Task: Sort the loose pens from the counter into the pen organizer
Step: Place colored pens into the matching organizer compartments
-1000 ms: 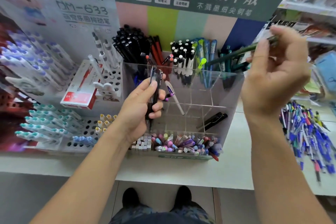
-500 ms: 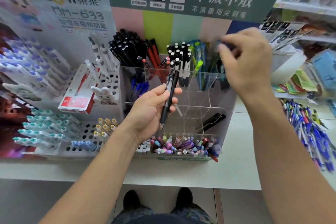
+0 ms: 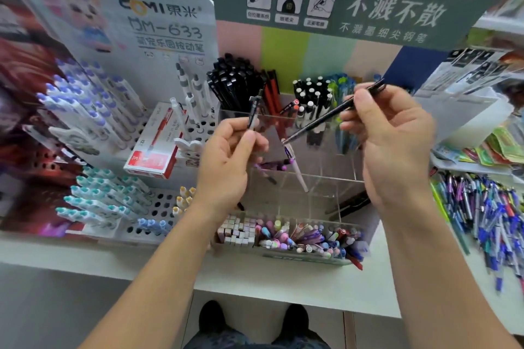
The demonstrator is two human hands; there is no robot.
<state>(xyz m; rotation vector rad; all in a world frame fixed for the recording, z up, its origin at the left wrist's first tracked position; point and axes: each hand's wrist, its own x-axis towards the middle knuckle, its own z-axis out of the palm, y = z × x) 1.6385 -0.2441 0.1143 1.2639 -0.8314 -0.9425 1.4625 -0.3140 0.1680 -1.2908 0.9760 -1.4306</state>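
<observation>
Sorting under way, both hands loaded. Left hand [image 3: 226, 161] pinches a clear clip pen [image 3: 253, 110] upright; right hand [image 3: 394, 133] grips a slim black pen [image 3: 326, 119], tip slanting down over the clear organizer [image 3: 312, 178]. Likely next: match each pen to its compartment and drop it in. Loose pile [image 3: 482, 207] waits on the counter [image 3: 283, 278], right.

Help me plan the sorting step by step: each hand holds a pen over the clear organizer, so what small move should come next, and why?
Probably lower the right hand and slide its black pen into a back compartment of the clear organizer. The pen's tip already slants down toward the organizer's open top, while the left hand holds its pen upright and farther from any slot.
</observation>
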